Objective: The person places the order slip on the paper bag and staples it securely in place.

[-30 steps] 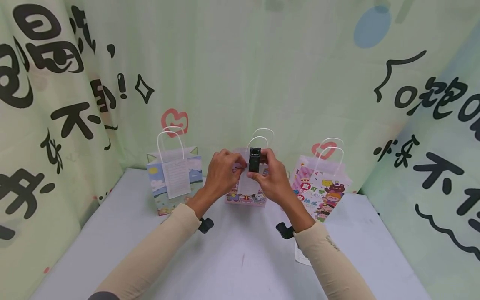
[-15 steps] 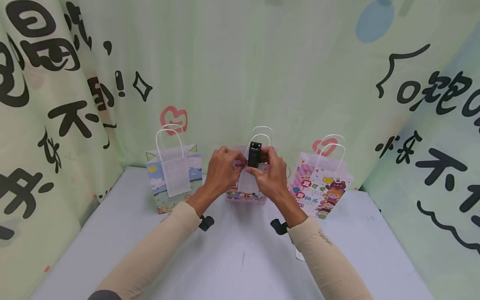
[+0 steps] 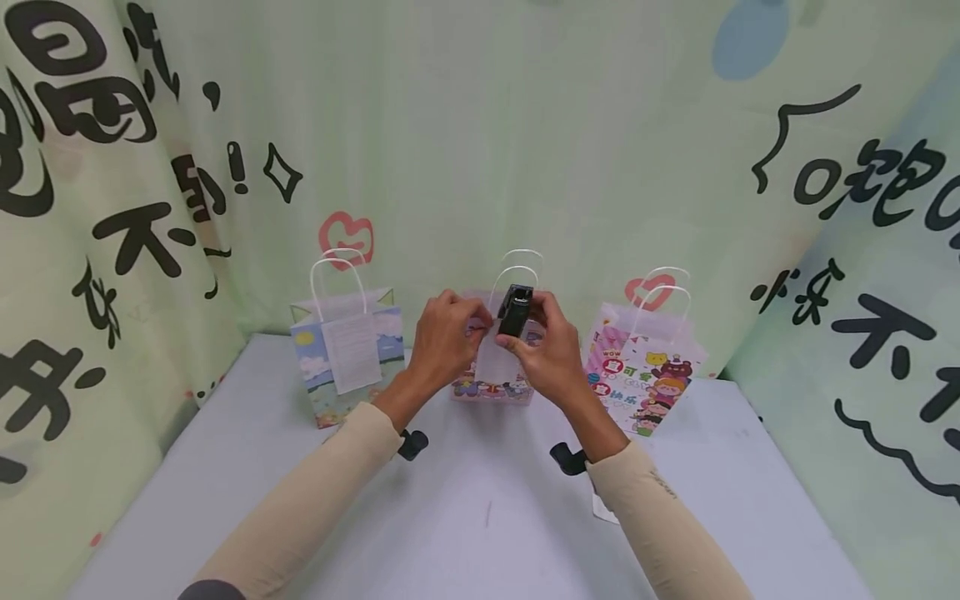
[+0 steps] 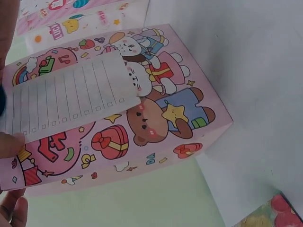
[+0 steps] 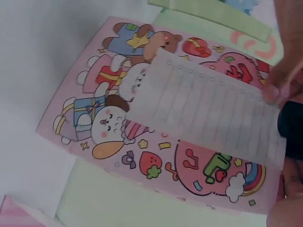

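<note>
A pink cartoon paper bag (image 3: 491, 392) stands at the middle of the table, a lined white note sheet (image 4: 71, 99) lying against its front. My left hand (image 3: 448, 337) pinches the sheet and the bag's top edge, thumb on the paper and fingers behind the bag. In my right hand (image 3: 553, 346) is a small black stapler (image 3: 516, 310), held between thumb and fingers at the bag's top rim, tilted. The right wrist view shows the stapler (image 5: 289, 120) right at the sheet's upper end; most of it is out of that frame.
A blue landscape bag (image 3: 309, 358) with a lined sheet on its front stands left. A colourful cartoon bag (image 3: 637, 375) is at the right. White paper (image 3: 603, 510) lies partly under my right sleeve on the white table (image 3: 465, 533). A printed curtain (image 3: 450, 150) hangs behind.
The stapler has turned from nearly upright to tilted, its top leaning right, as my right hand shifted slightly. My left hand keeps its pinch on the sheet and bag.
</note>
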Motion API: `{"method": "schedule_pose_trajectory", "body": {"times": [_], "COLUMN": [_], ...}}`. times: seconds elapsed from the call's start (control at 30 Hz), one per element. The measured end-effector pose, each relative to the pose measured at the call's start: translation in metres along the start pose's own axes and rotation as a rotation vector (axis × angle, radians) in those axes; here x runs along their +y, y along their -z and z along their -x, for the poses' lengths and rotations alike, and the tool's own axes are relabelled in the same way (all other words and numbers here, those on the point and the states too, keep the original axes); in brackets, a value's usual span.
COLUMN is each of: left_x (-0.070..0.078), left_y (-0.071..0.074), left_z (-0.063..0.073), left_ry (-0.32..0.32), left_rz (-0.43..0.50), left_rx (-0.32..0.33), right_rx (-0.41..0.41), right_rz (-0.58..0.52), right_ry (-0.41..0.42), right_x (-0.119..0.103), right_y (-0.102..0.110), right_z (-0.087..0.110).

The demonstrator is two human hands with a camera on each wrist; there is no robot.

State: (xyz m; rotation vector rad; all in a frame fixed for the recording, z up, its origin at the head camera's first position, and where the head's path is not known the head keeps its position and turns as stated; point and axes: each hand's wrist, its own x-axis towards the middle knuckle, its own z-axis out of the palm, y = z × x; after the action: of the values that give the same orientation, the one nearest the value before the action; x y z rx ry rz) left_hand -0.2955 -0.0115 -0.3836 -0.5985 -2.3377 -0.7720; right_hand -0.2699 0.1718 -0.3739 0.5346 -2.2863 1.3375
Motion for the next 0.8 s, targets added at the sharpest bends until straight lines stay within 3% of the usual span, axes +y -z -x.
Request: {"method": "schedule_pose_trajectory", "body": {"times": [0.13, 0.3, 0.8], "left_x": [-0.001, -0.001, -0.002], "left_y": [-0.002, -0.003, -0.003], "left_z": [0.002, 0.002, 0.001], "left_ry": [-0.002, 0.014, 0.021], "left_rz": [-0.002, 0.026, 0.054], "left_rx": [0.015, 0.013, 0.016], "right_rx": [0.071, 0.159, 0.202], "right_rz": [-0.074, -0.053, 0.176], "right_ry": [0.003, -0.020, -0.148], "right_x": [-0.004, -0.011, 0.009], "right_y": [0.010, 0.031, 0.089], "right_z": [0.003, 0.012, 0.066]}}
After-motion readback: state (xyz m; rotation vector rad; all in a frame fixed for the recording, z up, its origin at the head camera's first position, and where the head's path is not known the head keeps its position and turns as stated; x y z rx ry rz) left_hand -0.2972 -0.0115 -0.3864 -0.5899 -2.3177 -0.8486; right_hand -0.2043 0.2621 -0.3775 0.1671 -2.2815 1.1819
